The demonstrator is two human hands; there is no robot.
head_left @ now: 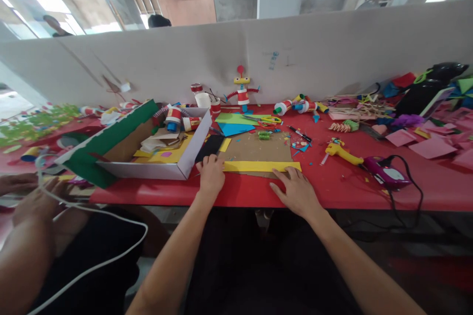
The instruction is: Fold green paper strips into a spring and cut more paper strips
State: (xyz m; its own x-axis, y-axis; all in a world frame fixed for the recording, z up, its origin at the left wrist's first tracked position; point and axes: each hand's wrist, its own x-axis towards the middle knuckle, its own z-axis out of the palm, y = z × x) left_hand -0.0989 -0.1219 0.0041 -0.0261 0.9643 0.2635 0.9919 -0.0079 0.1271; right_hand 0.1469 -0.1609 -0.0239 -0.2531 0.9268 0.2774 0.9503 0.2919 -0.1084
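Note:
A long yellow paper strip [258, 166] lies across the near edge of a brown cardboard sheet [264, 150], in front of me. My left hand [212, 174] is closed at the strip's left end, fingers bent down and partly hidden, beside a black piece [210, 147]. At the other end, my right hand [294, 188] rests with thumb and fingers apart, fingertips on the strip. Beyond the cardboard are green paper [236, 118], blue paper [236, 129] and yellow-handled scissors [271, 119]. A green paper spring [264, 135] sits on the cardboard.
An open box [148, 171] holding paper-cup figures and paper stands at left. A finished figure [242, 96] stands by the white partition [166, 59]. Right of me lie a yellow glue gun [343, 153], a purple device [386, 172] with a cord, and pink papers [432, 147]. A co-worker's arms [35, 226] are at left.

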